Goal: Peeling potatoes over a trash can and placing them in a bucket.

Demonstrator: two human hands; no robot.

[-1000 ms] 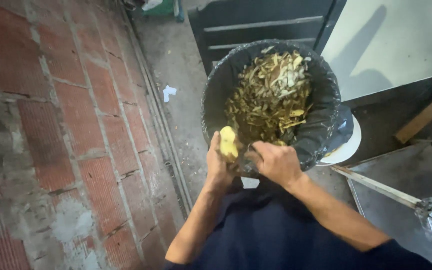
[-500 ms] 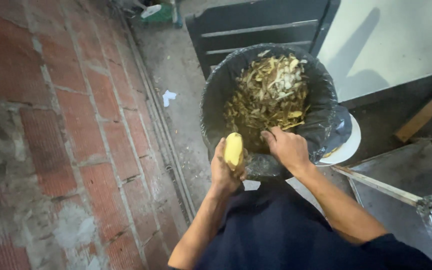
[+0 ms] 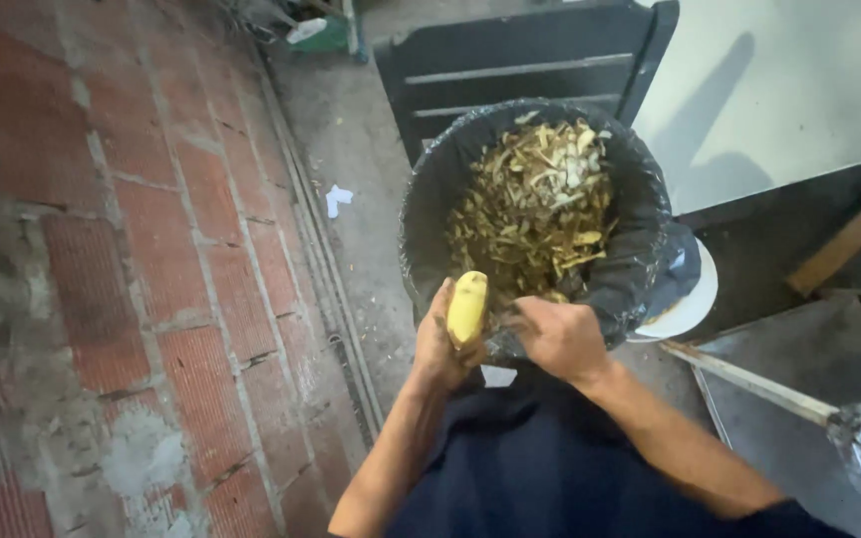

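Hands (image 3: 560, 339) grip yellow plantain (image 3: 466, 307) beside black-lined peel bin (image 3: 640, 249).

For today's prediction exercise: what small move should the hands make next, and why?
Probably the right hand pulls a strip of peel off the yellow fruit upright in the left hand. Both hands sit at the rim of the bin, which is already full of peelings.
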